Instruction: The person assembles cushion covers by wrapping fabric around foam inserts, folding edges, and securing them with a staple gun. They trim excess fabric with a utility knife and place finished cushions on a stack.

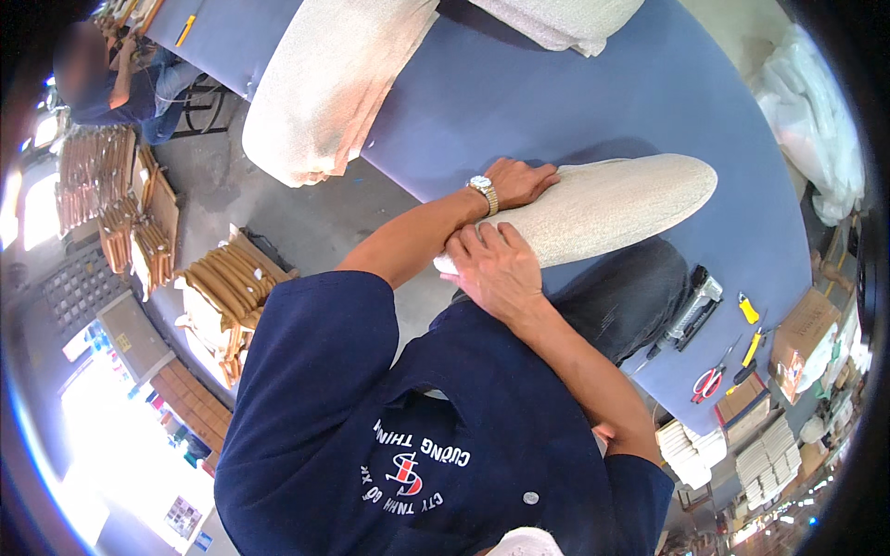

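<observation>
A long cream fabric-covered cushion (621,206) with one rounded end lies slantwise over my lap and the blue table (538,111). My left hand (521,183), a watch on its wrist, is closed at the cushion's far edge, its curled fingertips partly hidden. Over the cushion's narrow left end, my right hand (501,273) wraps its fingers, with the thumb below. Beyond my hands, a larger cream padded piece (338,88) overhangs the table's left edge. Another pale padded piece (570,20) lies at the top of the view.
To the right lie a staple gun (688,312), red-handled scissors (709,382), a yellow-handled tool (747,309) and yellow cutters (756,345). A cardboard box (803,326) stands past the right edge. Stacked brown panels (227,287) are at left; another person (130,93) sits at upper left.
</observation>
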The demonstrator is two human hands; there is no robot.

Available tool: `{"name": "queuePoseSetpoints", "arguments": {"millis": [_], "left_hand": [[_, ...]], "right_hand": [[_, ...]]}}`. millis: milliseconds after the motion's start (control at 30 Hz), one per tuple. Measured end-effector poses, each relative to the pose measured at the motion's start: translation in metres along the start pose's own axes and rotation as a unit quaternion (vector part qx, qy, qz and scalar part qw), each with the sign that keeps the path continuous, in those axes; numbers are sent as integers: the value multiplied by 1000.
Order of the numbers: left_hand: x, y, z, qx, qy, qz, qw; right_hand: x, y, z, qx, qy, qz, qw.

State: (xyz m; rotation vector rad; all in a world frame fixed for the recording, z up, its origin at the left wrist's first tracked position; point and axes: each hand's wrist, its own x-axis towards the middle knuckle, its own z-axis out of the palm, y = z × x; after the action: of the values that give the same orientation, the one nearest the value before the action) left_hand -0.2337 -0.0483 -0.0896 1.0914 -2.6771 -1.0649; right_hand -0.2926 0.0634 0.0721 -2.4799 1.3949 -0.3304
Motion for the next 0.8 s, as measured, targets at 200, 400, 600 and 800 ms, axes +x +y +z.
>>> {"name": "queuePoseSetpoints", "arguments": {"millis": [200,400,600,800], "left_hand": [[3,-6,-2,0,-14,-8,1000],[9,-7,1,12,-25,-31,999],[5,-45,27,47,10,18,999],[13,2,-6,37,-77,-21,996]], "right_hand": [[10,4,14,-13,22,-39,999],[9,2,24,25,73,2,997],[-27,52,-34,19,157,-35,987],[-96,226,-64,-70,343,229,909]]}}
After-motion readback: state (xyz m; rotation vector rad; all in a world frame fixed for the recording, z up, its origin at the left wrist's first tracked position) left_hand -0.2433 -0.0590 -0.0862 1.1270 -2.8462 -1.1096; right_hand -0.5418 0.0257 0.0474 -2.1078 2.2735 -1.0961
